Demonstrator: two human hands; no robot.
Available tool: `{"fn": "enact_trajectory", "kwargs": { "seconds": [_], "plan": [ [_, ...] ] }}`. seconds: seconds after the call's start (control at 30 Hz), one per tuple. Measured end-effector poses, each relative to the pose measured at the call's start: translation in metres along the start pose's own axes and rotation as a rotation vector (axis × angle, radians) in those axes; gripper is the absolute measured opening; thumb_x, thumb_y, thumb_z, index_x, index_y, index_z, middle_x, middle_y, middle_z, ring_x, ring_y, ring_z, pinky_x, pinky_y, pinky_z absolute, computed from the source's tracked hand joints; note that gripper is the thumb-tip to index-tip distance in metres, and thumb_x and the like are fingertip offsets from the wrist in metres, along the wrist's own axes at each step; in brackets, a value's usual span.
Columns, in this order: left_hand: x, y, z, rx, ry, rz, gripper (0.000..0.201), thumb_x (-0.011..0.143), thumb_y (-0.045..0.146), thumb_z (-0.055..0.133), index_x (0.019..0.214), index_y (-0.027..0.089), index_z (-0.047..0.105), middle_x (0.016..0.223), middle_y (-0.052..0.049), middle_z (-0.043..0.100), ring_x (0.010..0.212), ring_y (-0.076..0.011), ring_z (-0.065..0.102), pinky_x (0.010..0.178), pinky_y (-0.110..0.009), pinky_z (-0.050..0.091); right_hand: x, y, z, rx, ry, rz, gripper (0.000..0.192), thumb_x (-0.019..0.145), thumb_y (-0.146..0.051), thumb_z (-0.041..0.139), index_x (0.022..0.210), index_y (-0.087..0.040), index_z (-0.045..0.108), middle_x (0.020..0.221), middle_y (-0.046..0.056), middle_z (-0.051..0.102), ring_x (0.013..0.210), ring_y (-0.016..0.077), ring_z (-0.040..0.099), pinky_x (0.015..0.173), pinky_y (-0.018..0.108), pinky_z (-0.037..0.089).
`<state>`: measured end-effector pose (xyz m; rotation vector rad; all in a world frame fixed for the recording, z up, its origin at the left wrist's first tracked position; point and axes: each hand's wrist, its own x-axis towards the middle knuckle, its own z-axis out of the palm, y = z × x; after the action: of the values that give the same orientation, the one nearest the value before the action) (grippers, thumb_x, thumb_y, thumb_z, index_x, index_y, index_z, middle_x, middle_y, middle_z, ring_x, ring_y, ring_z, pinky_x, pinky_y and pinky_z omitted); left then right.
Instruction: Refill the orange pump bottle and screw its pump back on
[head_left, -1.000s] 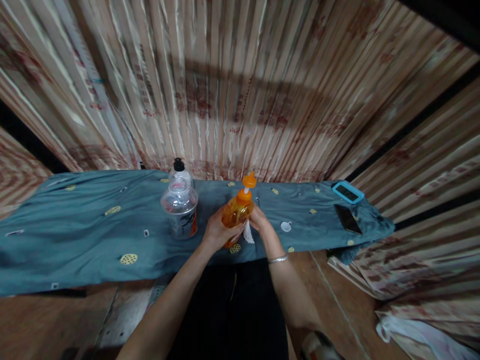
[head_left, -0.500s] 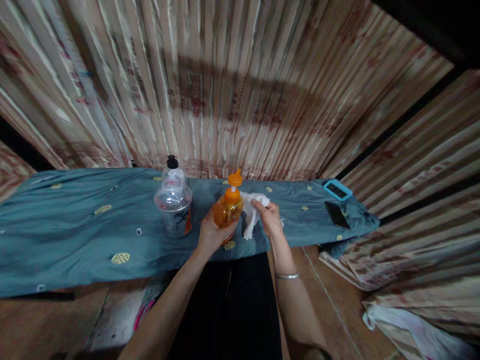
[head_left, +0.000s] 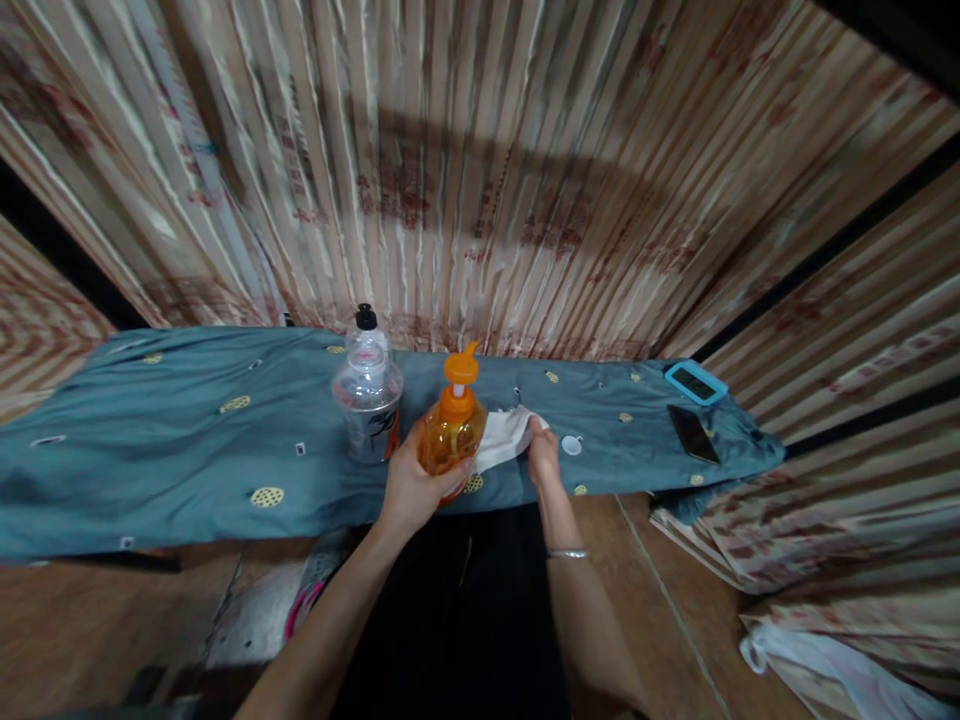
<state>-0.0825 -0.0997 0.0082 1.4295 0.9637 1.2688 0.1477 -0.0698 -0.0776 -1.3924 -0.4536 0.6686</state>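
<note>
"What've you got?"
"Orange pump btl (head_left: pixel 452 440), approx. upright, nozzle up. It's in my L hand (head_left: pixel 411 485), fingers wrapped round the body. Can't tell if the base touches the table."
"And your R?"
"R hand (head_left: pixel 544 455) is closed on one end of a white cloth (head_left: pixel 504 438), w/ the rest stretched toward the btl, between my hands. Can't tell if it's touching or just passing behind."
"What's nearby?"
"Just L of my L hand, a clear cup w/ a domed lid (head_left: pixel 367 425); past it, a black-capped btl (head_left: pixel 366 318). Just R of my R hand, a small white disc (head_left: pixel 571 445). Farther R, a phone (head_left: pixel 693 433), and beyond that a blue-framed gadget (head_left: pixel 696 382)."
"Under it all?"
"Blue-green tablecloth (head_left: pixel 187 450), yellow motifs. Striped curtain (head_left: pixel 487 200) beyond my hands."
</note>
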Motion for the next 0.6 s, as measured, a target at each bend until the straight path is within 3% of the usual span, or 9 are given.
{"fn": "enact_trajectory", "kwargs": {
  "seconds": [0.17, 0.37, 0.47, 0.6],
  "plan": [
    [0.004, -0.011, -0.001, 0.024, 0.014, -0.021, 0.068, 0.061, 0.035, 0.083, 0.123, 0.016, 0.061, 0.122, -0.011, 0.074, 0.112, -0.0306, 0.072, 0.104, -0.048, 0.056, -0.008, -0.031, -0.004, 0.05, -0.073, 0.089, 0.013, 0.089, -0.014, 0.069, 0.077, -0.013, 0.065, 0.069, -0.006, 0.064, 0.059, 0.0078, 0.059, 0.06, 0.022, 0.051],
    [0.003, -0.01, -0.002, 0.061, 0.049, -0.033, 0.071, 0.062, 0.037, 0.083, 0.126, 0.015, 0.061, 0.121, -0.012, 0.074, 0.111, -0.0317, 0.072, 0.103, -0.049, 0.056, -0.023, -0.075, 0.024, 0.196, -0.218, 0.224, 0.015, 0.093, -0.008, 0.061, 0.078, -0.012, 0.064, 0.07, -0.004, 0.065, 0.054, 0.0054, 0.057, 0.049, 0.017, 0.048],
    [0.0, -0.007, -0.006, 0.072, 0.068, -0.022, 0.07, 0.062, 0.037, 0.083, 0.125, 0.015, 0.061, 0.121, -0.011, 0.075, 0.11, -0.0314, 0.072, 0.103, -0.049, 0.057, -0.03, -0.093, 0.037, 0.3, -0.205, 0.189, 0.018, 0.092, -0.005, 0.06, 0.076, -0.012, 0.059, 0.065, -0.007, 0.059, 0.047, 0.0036, 0.05, 0.041, 0.014, 0.039],
    [-0.003, -0.004, -0.012, 0.064, 0.096, -0.012, 0.07, 0.062, 0.037, 0.084, 0.125, 0.018, 0.061, 0.122, -0.011, 0.074, 0.111, -0.0313, 0.072, 0.104, -0.05, 0.056, -0.033, -0.103, 0.031, 0.406, -0.117, 0.095, 0.015, 0.091, -0.004, 0.058, 0.08, -0.014, 0.058, 0.073, -0.006, 0.06, 0.057, 0.0053, 0.056, 0.053, 0.017, 0.049]
  ]
}}
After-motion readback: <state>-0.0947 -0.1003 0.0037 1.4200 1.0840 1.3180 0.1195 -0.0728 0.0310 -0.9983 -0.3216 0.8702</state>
